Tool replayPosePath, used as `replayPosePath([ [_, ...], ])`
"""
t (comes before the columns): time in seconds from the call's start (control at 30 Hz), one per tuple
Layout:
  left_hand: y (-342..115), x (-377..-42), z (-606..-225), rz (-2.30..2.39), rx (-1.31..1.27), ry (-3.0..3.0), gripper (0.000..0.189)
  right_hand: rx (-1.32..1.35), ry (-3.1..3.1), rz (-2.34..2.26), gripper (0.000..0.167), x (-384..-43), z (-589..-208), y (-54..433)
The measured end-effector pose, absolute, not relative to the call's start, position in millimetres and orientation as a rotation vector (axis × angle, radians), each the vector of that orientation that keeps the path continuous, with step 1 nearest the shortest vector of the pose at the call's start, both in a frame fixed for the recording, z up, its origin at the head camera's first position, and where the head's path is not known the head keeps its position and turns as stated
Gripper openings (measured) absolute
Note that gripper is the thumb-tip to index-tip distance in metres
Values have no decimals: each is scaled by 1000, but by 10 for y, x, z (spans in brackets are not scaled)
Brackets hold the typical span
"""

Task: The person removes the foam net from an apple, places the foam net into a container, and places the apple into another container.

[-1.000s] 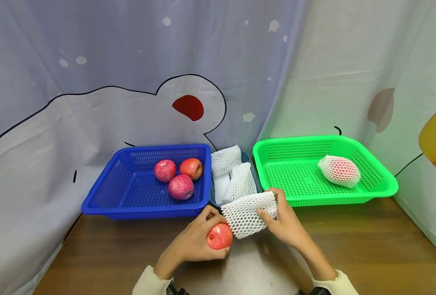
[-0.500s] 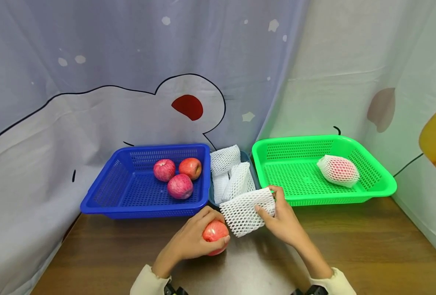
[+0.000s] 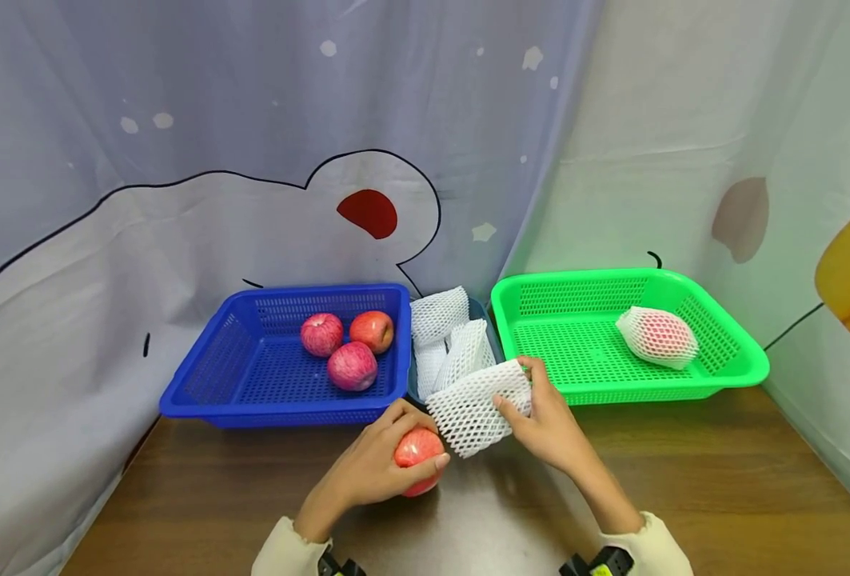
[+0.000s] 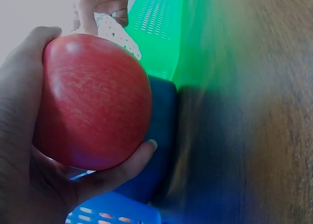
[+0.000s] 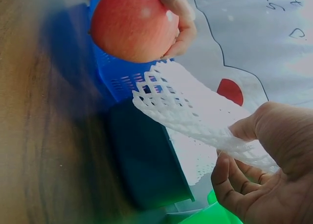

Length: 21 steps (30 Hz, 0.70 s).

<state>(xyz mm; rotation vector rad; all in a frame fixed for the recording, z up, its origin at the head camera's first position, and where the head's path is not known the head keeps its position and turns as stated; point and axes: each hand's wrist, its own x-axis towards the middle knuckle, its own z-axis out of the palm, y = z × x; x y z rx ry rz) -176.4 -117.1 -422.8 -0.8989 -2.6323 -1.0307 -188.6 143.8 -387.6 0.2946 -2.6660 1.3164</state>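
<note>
My left hand point(image 3: 373, 464) grips a red apple point(image 3: 417, 448) above the table, its thumb and fingers curled round the sides. In the left wrist view the apple point(image 4: 95, 101) fills most of the palm. My right hand point(image 3: 548, 424) pinches a white foam net sleeve point(image 3: 473, 410) at its right end, thumb on the near side. The sleeve's left end points at the apple, close to it. In the right wrist view that end of the sleeve point(image 5: 161, 92) stands slightly parted, just below the apple point(image 5: 134, 26).
A blue basket point(image 3: 205, 412) at the left holds 3 apples. Between the baskets, a dark bin point(image 3: 495, 340) contains several foam net sleeves point(image 3: 440, 314). The green basket point(image 3: 561, 336) at the right has one net-covered apple point(image 3: 658, 336). A patterned curtain point(image 3: 252, 96) hangs behind.
My left hand has turned the apple, so its end hollow no longer faces the head camera. My right hand has shifted slightly left and up with the sleeve.
</note>
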Motion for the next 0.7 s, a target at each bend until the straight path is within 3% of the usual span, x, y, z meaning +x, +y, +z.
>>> replayPosePath([
  [0.33, -1188, -1749, -4192, -976, -838, -2695, 46, 247, -2690, 1263, 65, -1972, -3813, 1406],
  [0.7, -1208, -1738, -4216, -912, -901, -2569, 44, 277, -2696, 1197, 64, -2046, -3757, 1363],
])
